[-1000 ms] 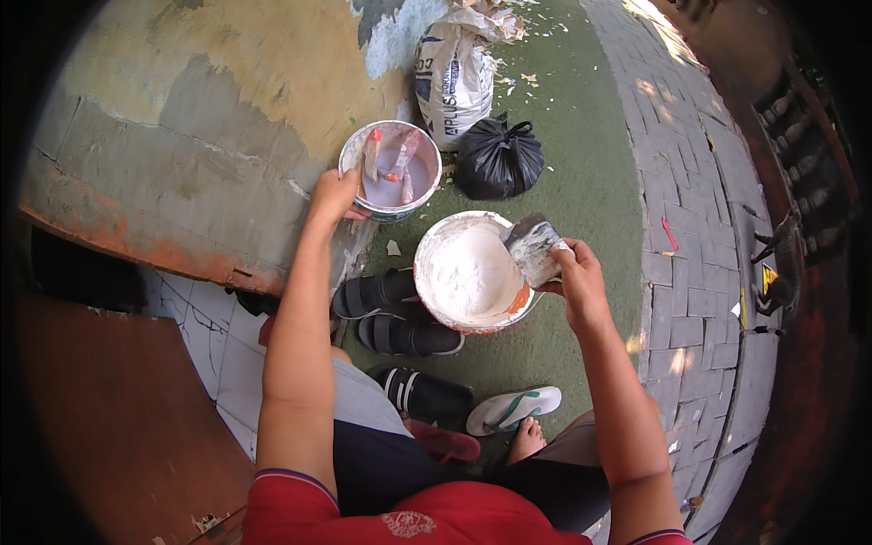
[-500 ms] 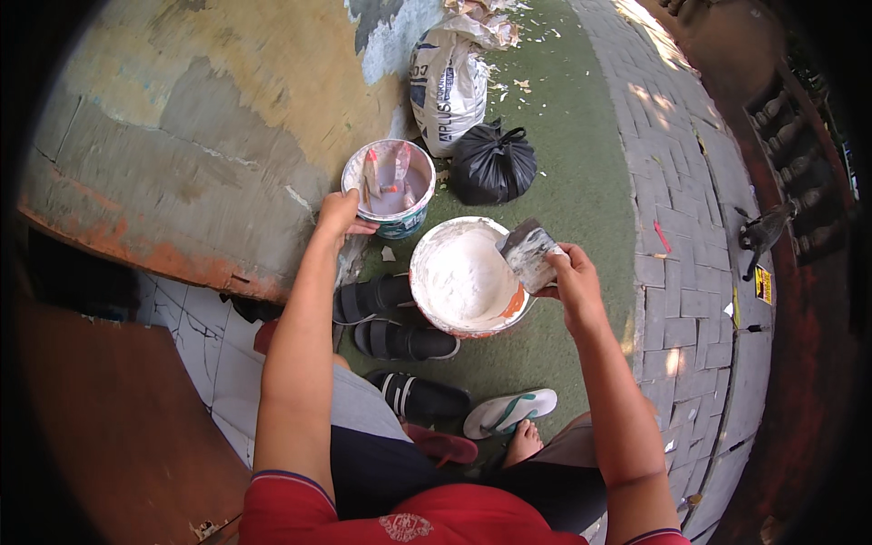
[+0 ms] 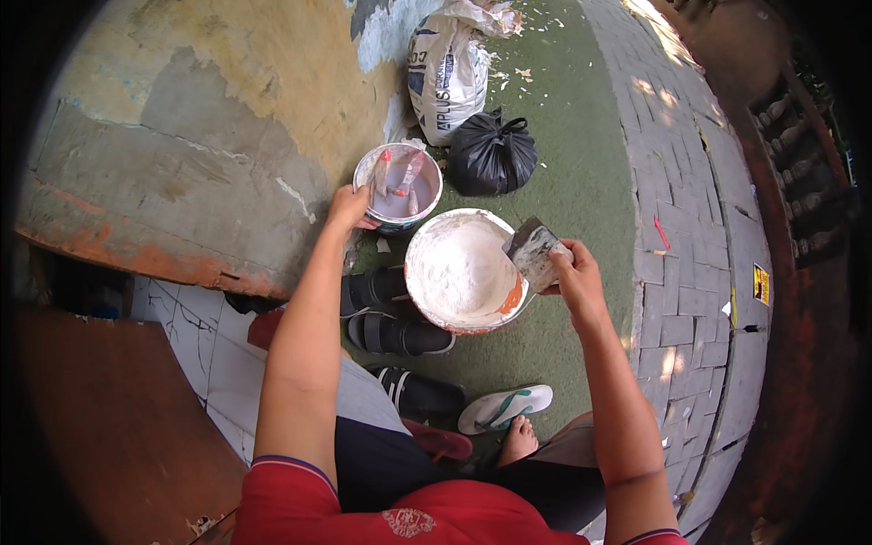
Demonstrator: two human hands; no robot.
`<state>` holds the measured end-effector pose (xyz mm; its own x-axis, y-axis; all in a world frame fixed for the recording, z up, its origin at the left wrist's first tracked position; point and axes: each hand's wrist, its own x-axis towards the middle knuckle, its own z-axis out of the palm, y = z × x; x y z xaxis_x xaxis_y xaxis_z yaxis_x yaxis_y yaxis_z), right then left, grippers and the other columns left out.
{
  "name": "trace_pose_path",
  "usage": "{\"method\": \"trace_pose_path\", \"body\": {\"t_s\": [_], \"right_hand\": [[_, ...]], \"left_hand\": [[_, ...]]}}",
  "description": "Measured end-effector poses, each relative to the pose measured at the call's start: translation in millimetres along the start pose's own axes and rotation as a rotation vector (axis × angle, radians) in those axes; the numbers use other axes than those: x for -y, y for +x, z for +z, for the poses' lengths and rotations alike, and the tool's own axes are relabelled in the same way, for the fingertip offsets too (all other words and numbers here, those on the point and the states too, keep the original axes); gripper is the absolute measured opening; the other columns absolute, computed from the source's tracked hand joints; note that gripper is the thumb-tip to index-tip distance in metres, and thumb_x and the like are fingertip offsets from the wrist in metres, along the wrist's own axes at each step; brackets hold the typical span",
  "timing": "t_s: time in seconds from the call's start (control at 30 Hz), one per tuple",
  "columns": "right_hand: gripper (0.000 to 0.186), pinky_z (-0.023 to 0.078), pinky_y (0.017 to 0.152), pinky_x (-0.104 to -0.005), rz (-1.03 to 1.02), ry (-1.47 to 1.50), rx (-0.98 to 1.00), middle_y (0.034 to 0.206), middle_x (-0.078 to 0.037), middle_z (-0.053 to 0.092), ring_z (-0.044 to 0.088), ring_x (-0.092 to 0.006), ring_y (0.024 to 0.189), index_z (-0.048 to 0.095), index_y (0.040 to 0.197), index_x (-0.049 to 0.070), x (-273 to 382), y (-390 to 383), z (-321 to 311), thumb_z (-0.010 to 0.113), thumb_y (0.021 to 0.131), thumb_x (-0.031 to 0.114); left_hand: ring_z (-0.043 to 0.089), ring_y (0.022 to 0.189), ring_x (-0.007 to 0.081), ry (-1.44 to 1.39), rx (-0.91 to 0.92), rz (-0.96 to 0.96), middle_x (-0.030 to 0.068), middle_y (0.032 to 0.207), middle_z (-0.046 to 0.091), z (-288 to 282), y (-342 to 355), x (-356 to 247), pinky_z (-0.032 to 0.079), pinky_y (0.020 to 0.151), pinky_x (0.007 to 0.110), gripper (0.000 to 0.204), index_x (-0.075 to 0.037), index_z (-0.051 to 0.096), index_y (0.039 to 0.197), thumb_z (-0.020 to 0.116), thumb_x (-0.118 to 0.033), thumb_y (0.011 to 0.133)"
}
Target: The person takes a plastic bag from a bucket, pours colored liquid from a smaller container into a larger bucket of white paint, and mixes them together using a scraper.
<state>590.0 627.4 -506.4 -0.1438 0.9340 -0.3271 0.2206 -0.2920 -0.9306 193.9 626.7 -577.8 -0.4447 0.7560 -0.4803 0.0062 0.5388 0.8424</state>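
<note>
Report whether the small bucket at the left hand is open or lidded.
Open: the small bucket has no lid, and tools show inside it.

Left arm (image 3: 304,363) extended forward, left grip (image 3: 351,209) clasped; right arm (image 3: 627,409) bent, right grip (image 3: 576,276) pinching.
</note>
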Motion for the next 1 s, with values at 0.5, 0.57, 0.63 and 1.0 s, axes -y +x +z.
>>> {"method": "trace_pose_path", "body": {"t_s": [0.5, 0.57, 0.63, 1.0], "right_hand": [[0.029, 0.059, 0.057, -0.0325, -0.015, -0.027, 0.003, 0.092, -0.012, 0.062, 0.065, -0.0183, 0.075, 0.053, 0.112, -0.003, -1.3, 3.9, 5.8, 0.054, 0.092, 0.017], [0.028, 0.059, 0.055, -0.0321, -0.018, -0.023, 0.004, 0.091, -0.012, 0.062, 0.065, -0.0180, 0.074, 0.054, 0.112, -0.003, -1.3, 4.9, 7.6, 0.054, 0.092, 0.017], [0.028, 0.058, 0.054, -0.0318, -0.025, -0.017, 0.010, 0.090, -0.012, 0.062, 0.065, -0.0178, 0.073, 0.054, 0.111, -0.003, -0.9, 5.4, 9.6, 0.054, 0.091, 0.016], [0.028, 0.059, 0.054, -0.0322, -0.019, -0.010, 0.003, 0.090, -0.012, 0.063, 0.065, -0.0181, 0.072, 0.055, 0.112, -0.004, 0.4, 4.8, 9.6, 0.054, 0.091, 0.015]], "left_hand": [[0.068, 0.059, 0.0274, 0.402, -0.182, 0.304, 0.0212, 0.079, 0.068, -0.8, -34.1, -43.0, 0.055, 0.058, 0.038, 0.035, 0.003, 0.064, 0.097, 0.049, -0.027, 0.086], [0.068, 0.068, 0.0320, 0.483, -0.246, 0.378, 0.0228, 0.081, 0.067, -2.5, -34.3, -44.4, 0.054, 0.065, 0.041, 0.035, 0.002, 0.065, 0.098, 0.049, -0.028, 0.086], [0.067, 0.077, 0.0368, 0.549, -0.287, 0.439, 0.0246, 0.084, 0.066, -3.5, -33.9, -44.4, 0.052, 0.072, 0.045, 0.036, 0.001, 0.065, 0.098, 0.050, -0.029, 0.086], [0.060, 0.086, 0.0463, 0.648, -0.341, 0.663, 0.0277, 0.087, 0.064, 8.7, -50.0, -57.3, 0.048, 0.078, 0.052, 0.031, 0.000, 0.063, 0.093, 0.052, -0.028, 0.084]]}}
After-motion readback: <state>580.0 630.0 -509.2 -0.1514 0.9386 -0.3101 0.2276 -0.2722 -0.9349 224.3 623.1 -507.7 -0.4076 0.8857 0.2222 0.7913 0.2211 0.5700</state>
